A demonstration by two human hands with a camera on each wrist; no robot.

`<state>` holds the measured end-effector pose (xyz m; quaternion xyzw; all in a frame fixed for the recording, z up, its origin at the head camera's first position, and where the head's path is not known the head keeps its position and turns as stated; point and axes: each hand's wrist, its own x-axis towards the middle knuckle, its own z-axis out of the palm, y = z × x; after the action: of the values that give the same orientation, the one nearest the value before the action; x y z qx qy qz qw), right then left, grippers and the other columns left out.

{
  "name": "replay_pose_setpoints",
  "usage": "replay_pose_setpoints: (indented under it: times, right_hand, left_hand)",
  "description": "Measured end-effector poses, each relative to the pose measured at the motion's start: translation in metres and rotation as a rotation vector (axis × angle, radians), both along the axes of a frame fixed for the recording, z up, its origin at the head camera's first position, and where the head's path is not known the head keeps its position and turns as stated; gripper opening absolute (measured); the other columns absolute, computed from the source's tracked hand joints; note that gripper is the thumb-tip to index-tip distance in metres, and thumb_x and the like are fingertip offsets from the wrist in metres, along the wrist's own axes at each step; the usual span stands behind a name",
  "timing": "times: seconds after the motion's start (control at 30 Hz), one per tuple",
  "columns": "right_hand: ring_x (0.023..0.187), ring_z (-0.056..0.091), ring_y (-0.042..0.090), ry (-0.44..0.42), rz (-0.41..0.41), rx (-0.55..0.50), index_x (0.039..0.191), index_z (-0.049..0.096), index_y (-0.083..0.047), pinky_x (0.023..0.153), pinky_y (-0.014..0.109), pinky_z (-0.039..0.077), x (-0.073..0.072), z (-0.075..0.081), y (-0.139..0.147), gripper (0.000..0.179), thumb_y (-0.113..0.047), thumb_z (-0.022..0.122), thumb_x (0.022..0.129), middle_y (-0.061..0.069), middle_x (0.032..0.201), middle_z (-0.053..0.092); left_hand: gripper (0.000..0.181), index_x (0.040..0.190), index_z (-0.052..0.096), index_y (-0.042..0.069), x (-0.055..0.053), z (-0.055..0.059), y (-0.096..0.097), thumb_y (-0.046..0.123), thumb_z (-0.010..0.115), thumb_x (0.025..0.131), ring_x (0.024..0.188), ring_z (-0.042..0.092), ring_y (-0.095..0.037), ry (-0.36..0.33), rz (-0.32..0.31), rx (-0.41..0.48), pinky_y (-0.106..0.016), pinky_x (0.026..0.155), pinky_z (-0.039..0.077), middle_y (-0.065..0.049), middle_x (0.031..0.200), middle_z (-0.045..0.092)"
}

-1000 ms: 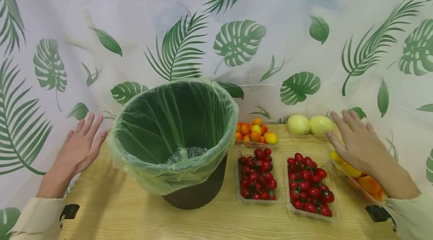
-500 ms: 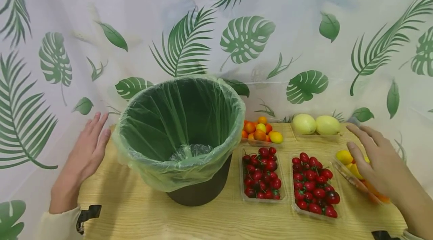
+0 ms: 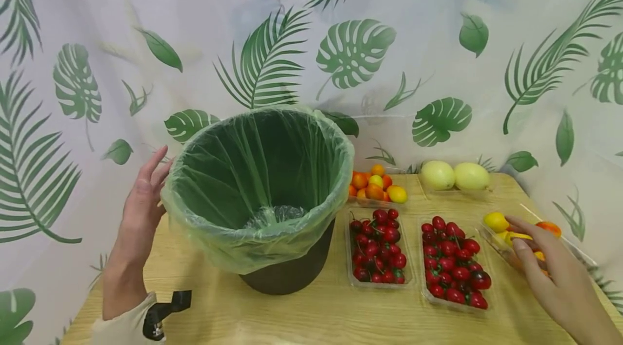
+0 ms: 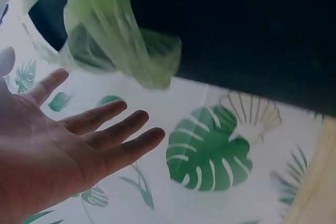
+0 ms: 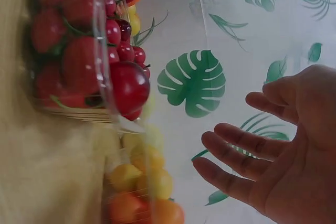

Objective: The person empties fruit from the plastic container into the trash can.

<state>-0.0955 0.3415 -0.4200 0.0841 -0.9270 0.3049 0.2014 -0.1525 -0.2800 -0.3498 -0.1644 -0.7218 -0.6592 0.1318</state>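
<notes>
Beside the bin point(image 3: 287, 277), lined with a pale green bag point(image 3: 265, 250), my left hand point(image 3: 138, 226) is raised at the left. In the left wrist view its fingers point(image 4: 107, 137) are spread and hold nothing, apart from the bag's overhanging edge point(image 4: 123, 35). At the right, my right hand point(image 3: 559, 280) hovers over a clear tray point(image 3: 501, 250) of yellow and orange fruit point(image 3: 495, 221). The right wrist view shows its fingers point(image 5: 241, 145) loosely bent, with nothing between them; some of the fruit point(image 5: 139, 182) lies below. Part of the tray is hidden behind this hand.
Two clear boxes of red cherries point(image 3: 377, 250) point(image 3: 452, 266) stand between the bin and my right hand. Behind them are a box of small orange and yellow fruits point(image 3: 375, 188) and two pale yellow melons point(image 3: 455, 176). A leaf-patterned sheet point(image 3: 292, 80) hangs behind the wooden table point(image 3: 340, 318).
My right hand has come down and inward over the tray of yellow and orange fruit. My left hand has turned and moved right, closer to the bin. The view has shifted slightly.
</notes>
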Motion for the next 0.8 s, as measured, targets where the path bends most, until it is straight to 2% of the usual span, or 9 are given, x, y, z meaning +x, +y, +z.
replay_pose_setpoints:
  times: [0.17, 0.23, 0.37, 0.47, 0.53, 0.57, 0.63, 0.7, 0.8]
  right_hand:
    - [0.096, 0.045, -0.023, -0.140, -0.038, -0.027, 0.150, 0.047, -0.003, 0.068, 0.005, 0.043, 0.012, -0.020, 0.000, 0.042, -0.015, 0.048, 0.110, 0.023, 0.129, 0.060]
    - [0.093, 0.045, -0.022, -0.221, -0.056, -0.034, 0.151, 0.045, -0.003, 0.066, 0.009, 0.046, 0.015, -0.027, 0.001, 0.043, -0.020, 0.046, 0.111, 0.026, 0.130, 0.059]
    - [0.091, 0.053, -0.016, -0.355, -0.055, -0.073, 0.152, 0.041, 0.000, 0.065, 0.021, 0.053, 0.017, -0.039, 0.005, 0.047, -0.023, 0.045, 0.112, 0.033, 0.132, 0.055]
    - [0.098, 0.053, -0.016, -0.349, 0.014, -0.128, 0.149, 0.042, 0.004, 0.067, 0.026, 0.057, 0.017, -0.052, 0.010, 0.045, -0.018, 0.049, 0.110, 0.003, 0.137, 0.057]
    - [0.103, 0.053, -0.016, -0.357, 0.077, -0.193, 0.150, 0.040, 0.005, 0.068, 0.030, 0.059, 0.018, -0.060, 0.014, 0.045, -0.014, 0.049, 0.110, -0.020, 0.136, 0.050]
    - [0.104, 0.045, -0.022, -0.367, 0.106, -0.233, 0.150, 0.040, 0.005, 0.068, 0.033, 0.060, 0.019, -0.064, 0.016, 0.045, -0.012, 0.050, 0.110, -0.029, 0.134, 0.044]
    - [0.106, 0.046, -0.020, -0.434, 0.137, -0.325, 0.152, 0.037, 0.004, 0.069, 0.040, 0.061, 0.019, -0.069, 0.019, 0.047, -0.012, 0.050, 0.110, -0.038, 0.130, 0.039]
    - [0.110, 0.053, -0.011, -0.540, 0.134, -0.426, 0.156, 0.031, 0.001, 0.071, 0.045, 0.061, 0.020, -0.071, 0.021, 0.051, -0.014, 0.049, 0.110, -0.027, 0.138, 0.042]
    - [0.118, 0.061, 0.017, -0.679, 0.091, -0.530, 0.160, 0.025, -0.004, 0.077, 0.048, 0.060, 0.018, -0.072, 0.021, 0.057, -0.020, 0.049, 0.111, 0.011, 0.153, 0.041]
  left_hand:
    - [0.055, 0.164, 0.025, 0.018, 0.002, 0.000, 0.013, 0.039, 0.029, 0.113, 0.139, 0.042, -0.031, 0.071, -0.114, 0.074, -0.030, 0.110, 0.037, -0.025, 0.156, 0.035]
    - [0.055, 0.163, 0.027, 0.014, 0.003, 0.000, 0.017, 0.035, 0.029, 0.113, 0.146, 0.031, -0.028, 0.089, -0.127, 0.076, -0.030, 0.116, 0.026, -0.021, 0.161, 0.030]
    - [0.053, 0.161, 0.032, 0.011, 0.004, 0.001, 0.025, 0.030, 0.032, 0.111, 0.154, 0.008, -0.022, 0.078, -0.108, 0.049, -0.044, 0.120, 0.001, -0.011, 0.166, 0.020]
    - [0.052, 0.159, 0.034, 0.012, 0.005, 0.001, 0.027, 0.025, 0.033, 0.110, 0.155, 0.004, -0.020, 0.056, -0.081, 0.017, -0.050, 0.119, -0.003, -0.007, 0.167, 0.020]
    - [0.051, 0.159, 0.035, 0.012, 0.006, 0.002, 0.027, 0.023, 0.034, 0.109, 0.154, 0.005, -0.020, 0.048, -0.068, 0.003, -0.049, 0.118, -0.001, -0.006, 0.166, 0.021]
    - [0.051, 0.158, 0.036, 0.012, 0.007, 0.002, 0.026, 0.023, 0.034, 0.108, 0.154, 0.006, -0.020, 0.042, -0.065, 0.000, -0.048, 0.118, 0.000, -0.005, 0.166, 0.021]
    - [0.051, 0.158, 0.036, 0.012, 0.008, 0.003, 0.025, 0.022, 0.034, 0.108, 0.153, 0.007, -0.020, 0.029, -0.065, -0.003, -0.045, 0.117, 0.003, -0.004, 0.165, 0.021]
    - [0.051, 0.158, 0.036, 0.012, 0.010, 0.003, 0.025, 0.022, 0.034, 0.108, 0.152, 0.007, -0.020, 0.023, -0.063, -0.012, -0.042, 0.116, 0.006, -0.004, 0.165, 0.020]
    - [0.050, 0.157, 0.038, 0.013, 0.013, 0.004, 0.025, 0.021, 0.035, 0.108, 0.152, 0.009, -0.020, 0.022, -0.046, -0.025, -0.039, 0.115, 0.009, -0.003, 0.165, 0.021]
